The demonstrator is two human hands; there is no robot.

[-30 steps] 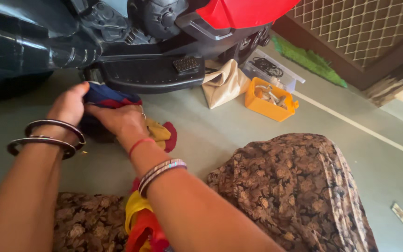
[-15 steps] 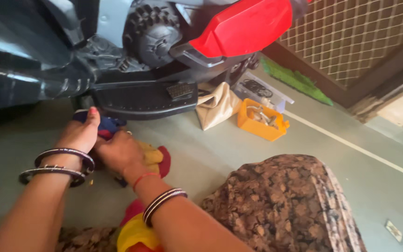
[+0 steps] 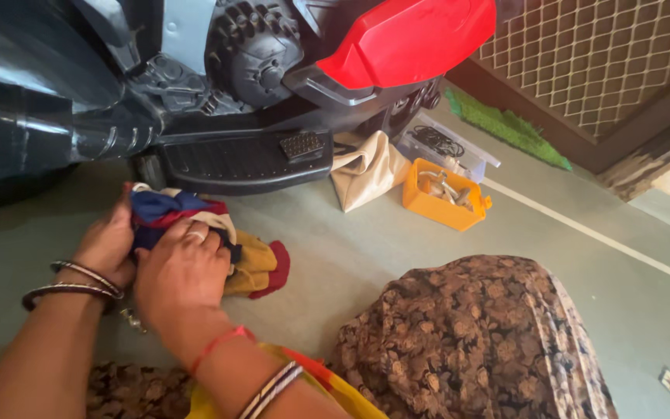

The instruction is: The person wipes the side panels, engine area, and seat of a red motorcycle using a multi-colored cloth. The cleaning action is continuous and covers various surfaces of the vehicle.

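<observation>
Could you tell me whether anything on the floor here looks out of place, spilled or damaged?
Nothing looks spilled or damaged. Both hands, left and right, bunch a crumpled cloth on the floor beside the scooter's footboard. The orange bin and beige bag stand upright.

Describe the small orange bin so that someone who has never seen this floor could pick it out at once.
Start at the scooter's red panel and drop to the floor below its right end. Beside a tan cloth bag and a clear tray of black cables sits the orange bin. It is the only bright orange, open-topped box, holding pale metal parts.
</observation>
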